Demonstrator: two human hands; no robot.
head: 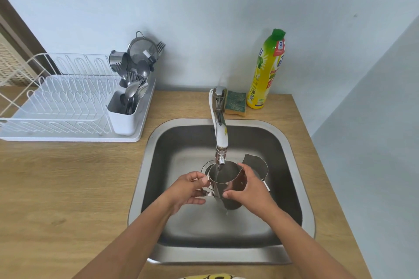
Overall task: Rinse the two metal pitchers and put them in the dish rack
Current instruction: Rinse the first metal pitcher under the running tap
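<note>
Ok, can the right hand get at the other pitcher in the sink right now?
Probably, once freed: the other pitcher stands just behind the right hand, nothing between them, but that hand now grips the pitcher under the tap.

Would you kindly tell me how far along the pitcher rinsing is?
Done: nothing racked; the dish rack holds only utensils. In hand: the left hand grips the handle and the right hand the body of one pitcher under the running faucet. Left: the second pitcher, standing in the sink, then racking both.
</note>
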